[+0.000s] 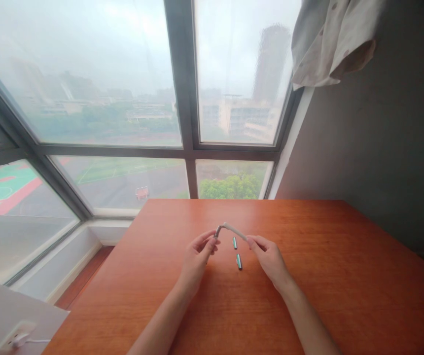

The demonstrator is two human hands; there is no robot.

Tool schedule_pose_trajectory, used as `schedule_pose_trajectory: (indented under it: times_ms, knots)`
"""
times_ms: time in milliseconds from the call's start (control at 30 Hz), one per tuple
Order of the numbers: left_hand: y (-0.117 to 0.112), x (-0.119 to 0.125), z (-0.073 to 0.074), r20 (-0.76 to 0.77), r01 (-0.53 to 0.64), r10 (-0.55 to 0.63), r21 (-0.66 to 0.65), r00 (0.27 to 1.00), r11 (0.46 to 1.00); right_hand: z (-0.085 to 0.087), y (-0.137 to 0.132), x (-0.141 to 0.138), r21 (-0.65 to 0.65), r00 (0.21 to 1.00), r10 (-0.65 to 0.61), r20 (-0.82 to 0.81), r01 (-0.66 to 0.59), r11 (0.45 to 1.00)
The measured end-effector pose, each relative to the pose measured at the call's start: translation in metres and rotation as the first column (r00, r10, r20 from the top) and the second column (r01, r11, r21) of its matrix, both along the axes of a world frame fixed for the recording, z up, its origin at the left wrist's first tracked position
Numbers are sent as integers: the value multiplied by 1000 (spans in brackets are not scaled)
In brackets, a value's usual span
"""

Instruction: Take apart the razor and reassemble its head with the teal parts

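Observation:
Between my two hands a slim, bent whitish-grey piece [235, 230] is held up over the table, its bend at the top and a darker, silvery section on the left side. My left hand [199, 251] pinches the silvery end between thumb and fingers. At the other end, the thumb and forefinger of my right hand [268, 254] close on the pale tip. Just beneath it on the tabletop lie two small dark oblong pieces with a green strip, a farther one [234, 242] and a nearer one [239, 262]. What exactly they are is too small to tell.
The reddish-brown wooden table [345, 276] spreads under both arms. Behind it stand large windows with dark frames [188, 123]. A light garment [335, 44] hangs at the upper right by a grey wall [382, 138]. A plugged-in socket [17, 337] is at the lower left.

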State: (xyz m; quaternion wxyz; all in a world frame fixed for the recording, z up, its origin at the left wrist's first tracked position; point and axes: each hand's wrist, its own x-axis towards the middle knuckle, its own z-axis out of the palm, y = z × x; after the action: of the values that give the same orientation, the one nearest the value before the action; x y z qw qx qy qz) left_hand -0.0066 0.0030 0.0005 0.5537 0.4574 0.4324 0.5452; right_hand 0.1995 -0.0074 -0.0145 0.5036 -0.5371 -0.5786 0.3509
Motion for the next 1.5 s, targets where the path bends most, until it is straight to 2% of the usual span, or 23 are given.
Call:
schedule_pose_trajectory:
  times_ms: [1500]
  knots:
    - [1,1,1,46,-14,16,-28,999,1000,4,-1,-1,26,1000,-9,-13,9,1000]
